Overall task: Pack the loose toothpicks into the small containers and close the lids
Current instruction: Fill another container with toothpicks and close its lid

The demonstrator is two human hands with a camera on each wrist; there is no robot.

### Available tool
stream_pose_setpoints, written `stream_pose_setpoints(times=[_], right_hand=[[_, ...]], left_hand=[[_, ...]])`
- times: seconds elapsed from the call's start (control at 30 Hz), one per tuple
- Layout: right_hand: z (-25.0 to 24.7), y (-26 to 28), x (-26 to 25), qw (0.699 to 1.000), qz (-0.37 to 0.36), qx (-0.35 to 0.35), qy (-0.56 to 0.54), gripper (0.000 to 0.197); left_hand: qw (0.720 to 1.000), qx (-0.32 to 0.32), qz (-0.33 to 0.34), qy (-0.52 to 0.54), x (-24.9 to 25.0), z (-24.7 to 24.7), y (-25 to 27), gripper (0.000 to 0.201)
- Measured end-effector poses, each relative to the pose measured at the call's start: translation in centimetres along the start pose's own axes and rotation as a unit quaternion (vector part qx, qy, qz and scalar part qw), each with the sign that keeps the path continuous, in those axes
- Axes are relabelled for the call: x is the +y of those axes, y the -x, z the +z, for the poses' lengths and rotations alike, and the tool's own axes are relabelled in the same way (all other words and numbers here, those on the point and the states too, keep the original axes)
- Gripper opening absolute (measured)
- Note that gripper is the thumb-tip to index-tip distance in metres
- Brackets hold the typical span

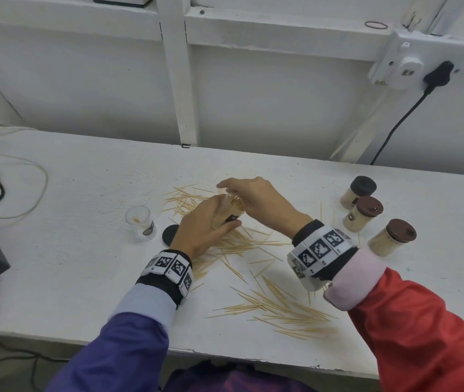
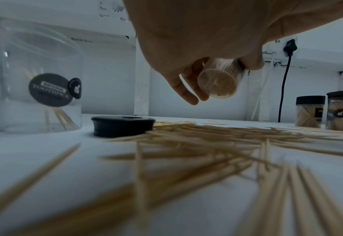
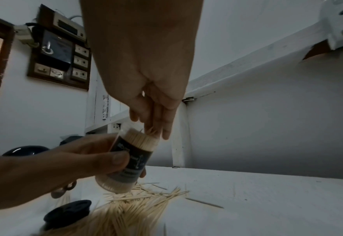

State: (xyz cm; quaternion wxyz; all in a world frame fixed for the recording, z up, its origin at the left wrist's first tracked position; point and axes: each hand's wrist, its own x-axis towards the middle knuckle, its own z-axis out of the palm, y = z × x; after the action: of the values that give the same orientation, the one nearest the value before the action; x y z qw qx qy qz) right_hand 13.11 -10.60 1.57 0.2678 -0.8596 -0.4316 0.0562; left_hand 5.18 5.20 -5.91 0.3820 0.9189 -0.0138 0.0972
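The left hand [image 1: 205, 222] wraps its fingers and thumb round a clear toothpick container [image 3: 130, 158], holding it tilted just above the loose toothpicks [image 1: 276, 306]. The right hand [image 1: 259, 202] pinches a few toothpicks at the container's packed open mouth. A black lid [image 1: 170, 234] lies left of the container, beside a near-empty open jar [image 1: 141, 222]; three lidded jars [image 1: 362, 213] stand well to its right.

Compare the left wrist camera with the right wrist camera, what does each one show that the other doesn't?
Only the left wrist view shows the nearly empty clear container, two capped full containers at far right, and the held container's round bottom.

Only the right wrist view shows the right hand pushing toothpicks into the held container's open top, and a wall switch panel.

Both show the left hand holding the packed container, the loose black lid and scattered toothpicks.
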Motion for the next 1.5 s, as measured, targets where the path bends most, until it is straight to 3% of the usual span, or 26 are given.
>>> stream_pose_setpoints(times=[0.23, 0.4, 0.5, 0.83, 1.17, 1.27, 1.4, 1.5], right_hand=[[-0.4, 0.7, 0.6, 0.974, 0.098, -0.050, -0.197, 0.046], [0.0, 0.8, 2.5, 0.949, 0.165, 0.044, -0.265, 0.042], [-0.1, 0.9, 2.9, 0.925, 0.180, -0.026, -0.335, 0.046], [0.4, 0.9, 3.9, 0.908, 0.180, -0.053, -0.376, 0.052], [0.5, 0.4, 3.4, 0.912, 0.172, -0.066, -0.366, 0.053], [0.5, 0.2, 3.4, 0.912, 0.169, -0.073, -0.367, 0.050], [-0.1, -0.6, 3.5, 0.885, 0.170, -0.086, -0.425, 0.042], [-0.3, -2.0, 4.4, 0.899, 0.207, -0.064, -0.380, 0.040]], left_hand=[[0.999, 0.042, 0.003, -0.023, 0.5, -0.2, 0.0, 0.075], [0.994, 0.081, 0.043, -0.065, -0.5, 0.2, -0.4, 0.074], [0.992, 0.085, 0.052, -0.079, -0.8, 0.2, -0.4, 0.077], [0.988, 0.084, 0.079, -0.103, -1.3, 0.5, -0.6, 0.077], [0.983, 0.083, 0.116, -0.113, -1.3, 0.5, -0.6, 0.066], [0.983, 0.094, 0.110, -0.112, -1.0, 0.4, -0.5, 0.055], [0.984, 0.122, 0.077, -0.104, -0.7, -0.1, -0.1, 0.052], [0.981, 0.152, 0.051, -0.108, -0.9, -1.2, 0.2, 0.055]])
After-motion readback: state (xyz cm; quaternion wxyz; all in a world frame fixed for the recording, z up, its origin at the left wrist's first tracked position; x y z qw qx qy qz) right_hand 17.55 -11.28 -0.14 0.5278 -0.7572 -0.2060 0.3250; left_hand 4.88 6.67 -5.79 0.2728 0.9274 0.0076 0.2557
